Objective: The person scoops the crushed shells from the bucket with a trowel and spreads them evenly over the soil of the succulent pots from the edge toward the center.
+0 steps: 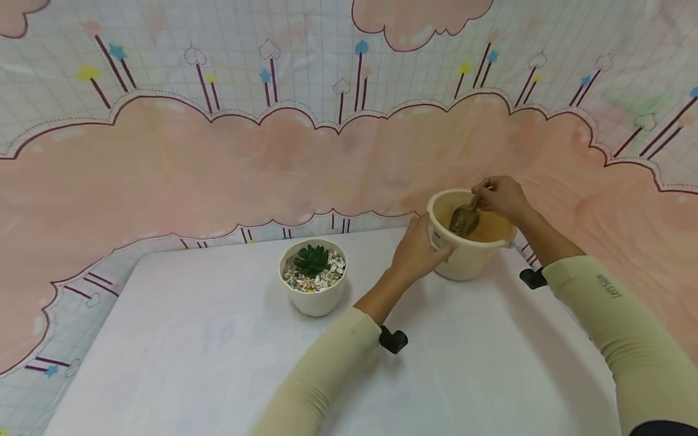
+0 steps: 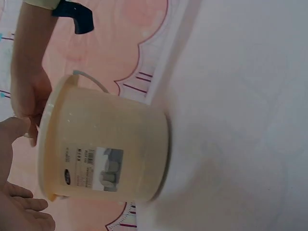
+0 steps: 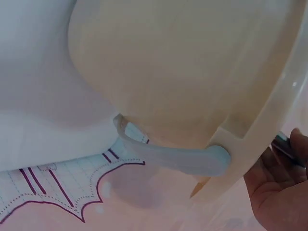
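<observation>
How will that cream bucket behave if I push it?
The bucket looks like smooth plastic, so probably stiff and slippery. Its base is narrower than its rim, so pushing high might tip it. The handle, hanging down, may swing.

Bucket (image 1: 463, 261), right of centre: plain cream
Scoop (image 1: 465, 221): dull grey-brown
Pot (image 1: 316, 304), centre: white
Succulent (image 1: 312, 260): dark green
Gravel (image 1: 323, 281): mottled white, tan
Backdrop (image 1: 229, 163), top: peach clouds, maroon outlines, blue-gridded white
Sleeves (image 1: 611, 327), lower right: pale khaki

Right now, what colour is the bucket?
The bucket is cream, best seen in the left wrist view.
</observation>
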The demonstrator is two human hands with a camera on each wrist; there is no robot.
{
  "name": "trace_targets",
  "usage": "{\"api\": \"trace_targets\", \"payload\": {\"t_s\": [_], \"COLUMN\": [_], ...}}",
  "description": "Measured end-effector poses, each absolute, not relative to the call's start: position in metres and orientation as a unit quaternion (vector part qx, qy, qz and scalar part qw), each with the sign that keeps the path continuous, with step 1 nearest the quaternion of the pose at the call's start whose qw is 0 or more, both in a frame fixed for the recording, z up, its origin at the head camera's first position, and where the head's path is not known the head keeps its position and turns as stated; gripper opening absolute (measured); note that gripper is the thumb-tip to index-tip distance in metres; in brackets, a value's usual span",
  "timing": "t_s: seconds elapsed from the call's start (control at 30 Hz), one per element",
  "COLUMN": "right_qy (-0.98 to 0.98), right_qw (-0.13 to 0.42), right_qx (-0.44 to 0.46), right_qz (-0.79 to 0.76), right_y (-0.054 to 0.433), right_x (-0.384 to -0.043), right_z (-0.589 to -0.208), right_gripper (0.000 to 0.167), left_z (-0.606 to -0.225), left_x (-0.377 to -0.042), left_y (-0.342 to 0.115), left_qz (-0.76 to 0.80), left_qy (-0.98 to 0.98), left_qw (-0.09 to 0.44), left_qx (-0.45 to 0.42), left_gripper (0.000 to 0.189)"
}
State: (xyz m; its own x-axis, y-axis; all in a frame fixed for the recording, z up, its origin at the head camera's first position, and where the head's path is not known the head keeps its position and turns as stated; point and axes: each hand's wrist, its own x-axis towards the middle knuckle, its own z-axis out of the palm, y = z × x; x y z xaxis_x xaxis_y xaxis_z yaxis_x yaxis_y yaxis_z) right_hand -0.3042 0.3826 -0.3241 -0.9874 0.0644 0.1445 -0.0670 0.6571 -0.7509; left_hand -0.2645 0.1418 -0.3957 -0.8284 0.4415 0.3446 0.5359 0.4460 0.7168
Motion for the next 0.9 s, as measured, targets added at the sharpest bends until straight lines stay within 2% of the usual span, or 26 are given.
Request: {"api": "trace_targets", "payload": {"t_s": [0.5,0.7,0.9], "right_qy": [-0.948,-0.95,-0.952], "right_qw": [0.038,0.01,-0.005], "right_qx": [0.105,0.132,0.128], "right_qz": [0.297,0.283,0.278], "right_y": [0.372,0.387,0.405], "right_x": [-0.325,-0.332,-0.336], "right_z": [-0.333,-0.339,-0.339], "right_gripper": [0.027,0.027,0.025], "left_z": [-0.411,-0.408,-0.404], "left_x": [-0.28,-0.282,-0.283], "left_y": [0.154,0.161,0.166], "left_qz": [-0.436,-0.387,-0.347], "left_qy": [-0.866,-0.889,-0.906], "left_qw": [0.048,0.075,0.079], "left_qx": [-0.238,-0.234,-0.229], "left_gripper": [0.1,0.102,0.106]}}
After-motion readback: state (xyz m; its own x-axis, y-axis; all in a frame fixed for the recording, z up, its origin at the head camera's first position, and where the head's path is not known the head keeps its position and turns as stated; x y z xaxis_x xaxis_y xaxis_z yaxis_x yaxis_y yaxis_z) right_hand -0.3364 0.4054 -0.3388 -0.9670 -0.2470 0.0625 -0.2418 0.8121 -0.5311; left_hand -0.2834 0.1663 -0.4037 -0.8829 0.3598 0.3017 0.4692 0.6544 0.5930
